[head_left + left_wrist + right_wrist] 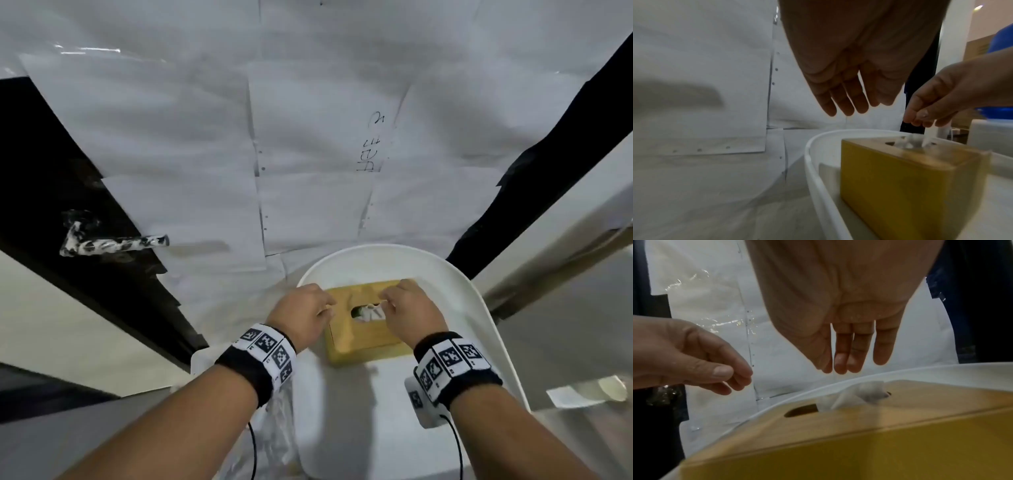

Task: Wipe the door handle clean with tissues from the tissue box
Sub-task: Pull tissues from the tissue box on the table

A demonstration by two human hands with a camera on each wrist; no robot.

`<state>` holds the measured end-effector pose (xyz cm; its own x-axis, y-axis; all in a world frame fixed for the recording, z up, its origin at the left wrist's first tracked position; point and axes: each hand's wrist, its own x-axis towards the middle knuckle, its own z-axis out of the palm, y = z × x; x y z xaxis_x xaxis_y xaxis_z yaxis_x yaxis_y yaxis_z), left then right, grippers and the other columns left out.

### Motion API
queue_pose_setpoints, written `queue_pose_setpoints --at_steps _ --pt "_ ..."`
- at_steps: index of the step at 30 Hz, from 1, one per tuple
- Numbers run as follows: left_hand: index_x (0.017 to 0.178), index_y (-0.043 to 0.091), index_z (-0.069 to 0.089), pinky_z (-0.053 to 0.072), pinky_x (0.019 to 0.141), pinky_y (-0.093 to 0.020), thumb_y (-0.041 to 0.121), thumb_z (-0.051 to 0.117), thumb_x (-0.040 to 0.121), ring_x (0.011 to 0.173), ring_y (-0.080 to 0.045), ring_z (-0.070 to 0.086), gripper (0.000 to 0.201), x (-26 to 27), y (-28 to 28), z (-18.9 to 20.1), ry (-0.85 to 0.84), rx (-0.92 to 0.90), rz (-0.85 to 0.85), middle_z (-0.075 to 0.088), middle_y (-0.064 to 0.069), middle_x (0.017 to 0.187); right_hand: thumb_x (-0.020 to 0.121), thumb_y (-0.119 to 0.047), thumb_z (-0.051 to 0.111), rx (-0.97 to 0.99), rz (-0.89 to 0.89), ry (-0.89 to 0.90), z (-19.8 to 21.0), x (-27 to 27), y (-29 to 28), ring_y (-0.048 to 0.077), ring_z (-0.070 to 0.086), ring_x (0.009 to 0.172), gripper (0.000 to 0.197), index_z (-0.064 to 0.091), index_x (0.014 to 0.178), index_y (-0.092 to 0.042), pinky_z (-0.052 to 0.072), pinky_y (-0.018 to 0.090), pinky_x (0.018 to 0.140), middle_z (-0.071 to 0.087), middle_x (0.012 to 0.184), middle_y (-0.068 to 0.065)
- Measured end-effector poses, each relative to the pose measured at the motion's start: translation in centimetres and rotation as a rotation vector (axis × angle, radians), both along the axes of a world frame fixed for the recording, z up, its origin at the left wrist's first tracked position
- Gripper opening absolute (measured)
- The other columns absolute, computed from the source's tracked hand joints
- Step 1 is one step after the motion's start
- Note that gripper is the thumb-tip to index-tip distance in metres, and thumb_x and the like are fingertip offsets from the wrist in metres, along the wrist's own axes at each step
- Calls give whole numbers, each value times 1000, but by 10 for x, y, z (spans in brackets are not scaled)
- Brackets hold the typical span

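Note:
A wooden tissue box stands on the seat of a white chair in front of the door. A white tissue sticks up out of its oval slot. My right hand hovers just above that tissue with its fingers pointing straight down, and it holds nothing. My left hand is over the box's left edge, its fingers loosely curled and empty. The door handle, smeared with white, juts out at the far left, well away from both hands.
White paper sheets taped together cover the door above the chair, with black door showing on both sides. Crumpled clear plastic hangs at the chair's left side. A paper scrap lies on the floor at the right.

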<state>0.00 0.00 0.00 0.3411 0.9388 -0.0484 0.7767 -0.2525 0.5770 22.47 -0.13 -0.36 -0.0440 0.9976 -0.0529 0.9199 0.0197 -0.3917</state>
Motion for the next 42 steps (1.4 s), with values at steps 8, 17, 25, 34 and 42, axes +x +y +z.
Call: queue_pose_setpoints --at_steps 8,17,25,34,42 --pt "130 19 58 22 114 -30 29 54 95 140 -21 32 37 23 -1 -28 175 -77 -201 41 -1 150 84 -23 59 -29 31 -52 -22 6 9 26 57 90 23 61 106 -20 51 38 76 53 100 5" --pt "136 20 53 13 114 -21 22 57 93 142 -23 25 43 30 6 -42 136 -76 -203 33 1 154 84 -20 56 -13 -72 -70 -37 -3 10 25 52 90 3 57 87 -20 37 39 80 48 98 2" --pt "137 21 51 18 102 -10 11 63 87 131 -19 41 52 48 22 -46 0 -81 -99 49 1 141 88 -18 50 -49 -105 206 -37 4 16 25 55 84 10 45 83 -26 47 44 79 56 87 -2" --pt "100 18 70 32 88 -12 32 69 84 104 -9 51 21 63 22 -48 -265 -200 110 50 3 114 94 -11 44 -41 -46 490 -23 1 16 22 51 68 8 42 90 -17 44 38 66 53 72 0" --pt "88 18 51 40 57 -21 24 51 96 65 -14 54 10 63 33 -43 -359 -333 220 62 -2 75 91 -3 47 -76 -108 621 -22 5 19 9 53 73 27 42 108 -24 42 20 69 52 83 -7"
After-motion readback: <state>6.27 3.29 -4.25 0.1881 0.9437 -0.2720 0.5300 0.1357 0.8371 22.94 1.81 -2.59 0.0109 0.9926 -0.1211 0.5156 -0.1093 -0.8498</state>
